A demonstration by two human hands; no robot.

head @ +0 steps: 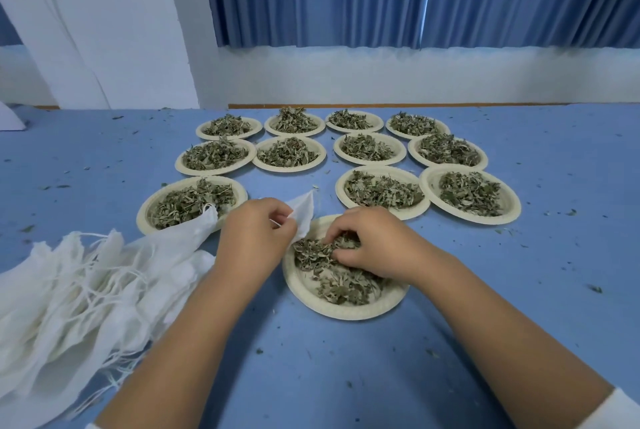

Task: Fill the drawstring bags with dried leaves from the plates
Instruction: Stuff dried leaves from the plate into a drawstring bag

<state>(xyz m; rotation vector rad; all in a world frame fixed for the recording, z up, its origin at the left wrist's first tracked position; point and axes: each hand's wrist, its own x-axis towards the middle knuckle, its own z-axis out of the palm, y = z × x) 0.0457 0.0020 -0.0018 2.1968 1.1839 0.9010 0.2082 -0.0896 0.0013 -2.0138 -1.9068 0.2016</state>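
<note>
Meanwhile, at the near middle of the blue table (346, 376), a person's right hand (372, 243) closes its curled fingers on a clump of dried leaves (341, 281) on the nearest paper plate (346, 311), while the left hand (254, 238) pinches the mouth of a white drawstring bag (304, 214) at that plate's far-left rim. The bag lies just left of the right hand and slightly beyond it, its length running up and away toward the table's far edge, its opening apparently turned down toward the leaves, though the left fingers hide the mouth itself. The gathered leaves would therefore have only a short way to go, leftward across the plate, and the right hand looks the nearer one to carry them. A heap of spare bags (79, 293) with loose strings sprawls along the table's left edge, one of them draped over the rim of a neighbouring plate. Eleven more plates of leaves (381, 151) stand in rows toward the far edge, seemingly untouched, so the filling appears barely begun. Crumbs of leaf dot the table all round.
</note>
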